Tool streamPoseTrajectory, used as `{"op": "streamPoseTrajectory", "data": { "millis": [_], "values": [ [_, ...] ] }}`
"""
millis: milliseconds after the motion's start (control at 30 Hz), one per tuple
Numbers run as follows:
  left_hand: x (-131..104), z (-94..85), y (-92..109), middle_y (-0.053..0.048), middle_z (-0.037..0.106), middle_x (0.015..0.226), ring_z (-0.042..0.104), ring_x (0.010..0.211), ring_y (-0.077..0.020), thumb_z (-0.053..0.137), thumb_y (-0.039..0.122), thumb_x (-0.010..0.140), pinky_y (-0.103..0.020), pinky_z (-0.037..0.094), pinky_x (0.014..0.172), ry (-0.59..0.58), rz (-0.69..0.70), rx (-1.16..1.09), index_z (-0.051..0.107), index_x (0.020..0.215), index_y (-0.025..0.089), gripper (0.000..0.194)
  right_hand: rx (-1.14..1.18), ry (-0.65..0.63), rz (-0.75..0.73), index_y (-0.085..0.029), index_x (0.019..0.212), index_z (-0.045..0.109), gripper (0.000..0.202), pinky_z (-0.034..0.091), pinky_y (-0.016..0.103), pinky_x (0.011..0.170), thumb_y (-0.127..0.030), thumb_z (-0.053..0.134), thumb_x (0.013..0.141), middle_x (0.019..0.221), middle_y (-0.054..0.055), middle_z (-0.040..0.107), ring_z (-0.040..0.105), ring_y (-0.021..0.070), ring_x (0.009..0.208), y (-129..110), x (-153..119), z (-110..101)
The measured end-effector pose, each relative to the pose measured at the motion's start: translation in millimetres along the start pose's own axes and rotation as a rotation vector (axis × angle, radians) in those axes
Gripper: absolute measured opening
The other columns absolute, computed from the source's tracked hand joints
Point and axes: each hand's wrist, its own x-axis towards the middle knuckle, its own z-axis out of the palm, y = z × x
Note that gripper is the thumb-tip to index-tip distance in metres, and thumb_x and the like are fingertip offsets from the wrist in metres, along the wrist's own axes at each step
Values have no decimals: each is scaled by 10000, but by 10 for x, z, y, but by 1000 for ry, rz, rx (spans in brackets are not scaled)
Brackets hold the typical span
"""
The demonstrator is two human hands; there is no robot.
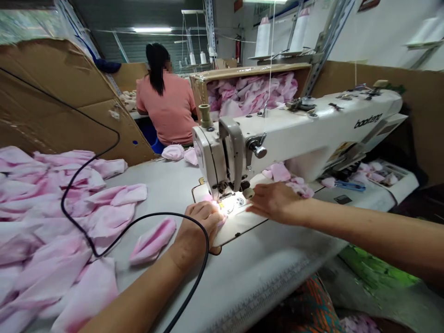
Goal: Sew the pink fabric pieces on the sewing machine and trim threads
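Note:
A white sewing machine (312,129) stands on the grey table, its lamp lighting the needle area. My left hand (201,224) is closed on a small pink cloth piece (221,218) beside the presser foot; glare hides much of the cloth. To the right of the needle, my right hand (274,202) rests near the round knob at the machine head, its fingertips close to the metal plate. Whether those fingers hold anything cannot be made out. One folded pink piece (152,241) lies left of my left wrist.
Many pink cloth pieces (69,208) cover the table's left side. A black cable (138,219) loops over my left forearm. Behind the machine stands a box of pink cloth (253,92); a person (168,106) sits beyond. Blue snips (350,186) lie at the right.

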Motion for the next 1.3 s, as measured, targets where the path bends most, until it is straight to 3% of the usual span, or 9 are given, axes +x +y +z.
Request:
{"op": "streamPoseTrajectory", "data": {
  "millis": [167,300,433,600,767,833,1000,1133,1300],
  "values": [
    [30,-54,6,-36,663,961,573,991,-213,424,152,934,-381,411,867,-95,-13,31,636,916,214,221,-119,-49,332,-162,906,700,279,414,316,579,-348,499,957,876,139,714,647,249,752,562,-254,-144],
    [38,-77,32,-41,667,962,573,999,-213,431,132,935,-383,406,872,-79,-5,34,638,895,211,225,-159,-62,437,-170,849,706,265,413,334,555,-302,499,949,829,155,712,656,273,703,727,-269,-99],
    [28,-93,66,-39,668,972,569,1016,-217,457,88,868,-388,405,888,-75,-31,9,637,897,211,220,-147,-40,415,-188,908,700,174,424,332,559,-222,530,924,828,150,713,658,265,700,655,-231,-53],
    [68,-158,121,-47,677,992,576,1033,-229,499,90,726,-399,406,903,-95,-73,-58,658,930,208,285,-38,37,339,-189,857,670,225,445,318,623,-304,502,952,861,108,709,646,229,763,450,-331,-165],
    [122,-362,380,-62,696,1020,583,1066,-253,539,147,762,-447,387,958,-83,-154,-153,687,960,209,255,670,141,269,-198,765,637,321,407,249,539,-425,505,950,650,5,619,539,135,583,80,-472,-301],
    [98,-425,578,-81,690,1059,583,1071,-249,553,175,803,-431,410,970,6,-247,-312,683,1001,193,237,862,166,262,-200,723,616,347,391,236,513,-455,524,940,638,-3,590,514,125,579,-90,-498,-327],
    [-23,-379,1074,-76,678,1099,613,939,-207,640,364,866,-332,477,816,91,-765,-1074,663,1138,212,313,1009,214,231,-203,772,643,292,394,222,503,-433,558,931,644,-8,590,515,117,581,-400,-508,-309],
    [-51,-289,1269,-55,683,964,595,893,-174,757,381,787,-270,445,757,278,-909,-1501,735,961,205,249,996,246,200,-193,782,658,273,407,228,516,-403,564,929,654,4,619,536,119,576,-492,-509,-243],
    [-61,-254,1311,-33,670,872,627,858,-158,839,323,703,-244,441,730,339,-1006,-1660,723,846,187,229,956,207,137,-190,810,669,263,418,225,534,-372,538,948,690,14,638,545,118,596,-522,-530,-180]
  ]
}}
